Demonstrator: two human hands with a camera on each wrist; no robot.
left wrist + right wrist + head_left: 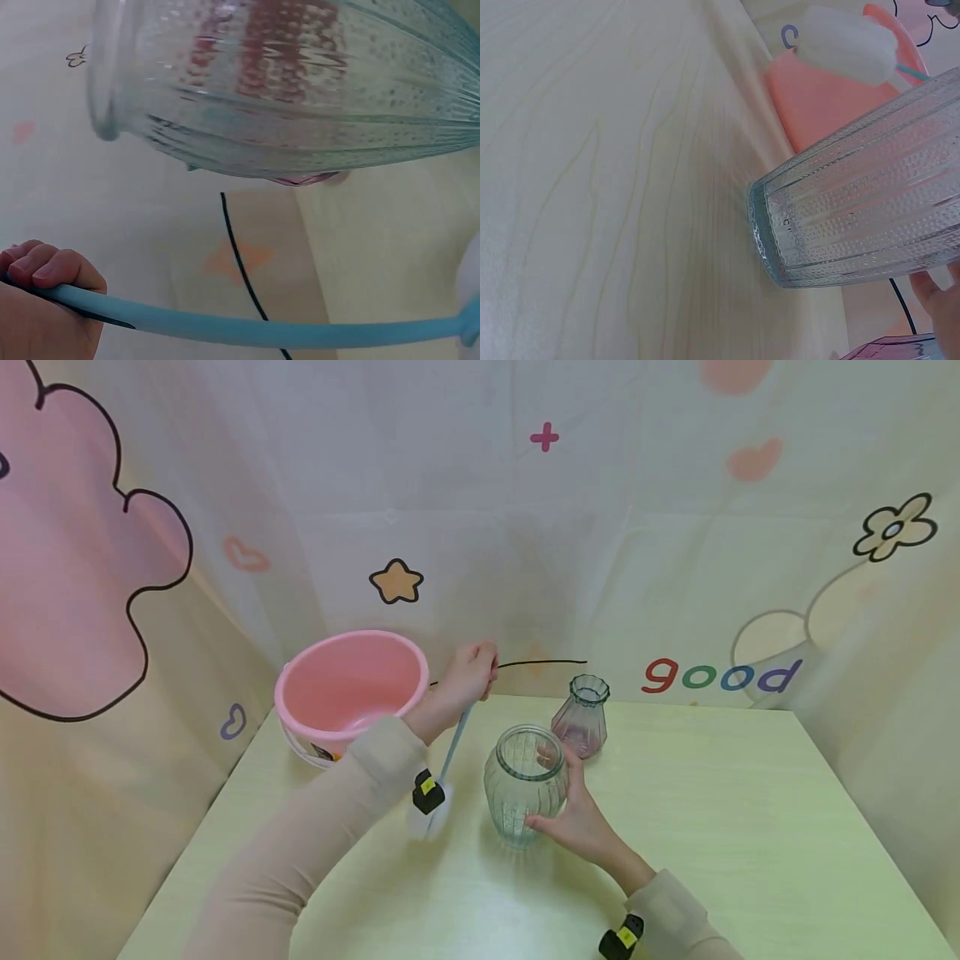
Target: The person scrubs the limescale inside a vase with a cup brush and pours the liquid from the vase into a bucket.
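My left hand (459, 687) grips the upper end of a cleaning brush's light blue handle (225, 328). The handle slants down to a white, sponge-like head (846, 46), which hangs over the table left of a glass jar. That jar (517, 789) is ribbed, greenish and see-through, upright with its round mouth facing up. Around its right side, my right hand (585, 827) holds it, thumb at the front and fingers behind. Just behind the jar stands a smaller faceted glass vase (579, 727), purple below with a greenish scalloped rim.
A pink bucket (352, 681) stands at the table's back left, close to my left forearm. The pale wood-grain table (735, 827) stretches to the right. Behind it hangs a printed curtain (465, 468) with cartoon shapes and the word "good".
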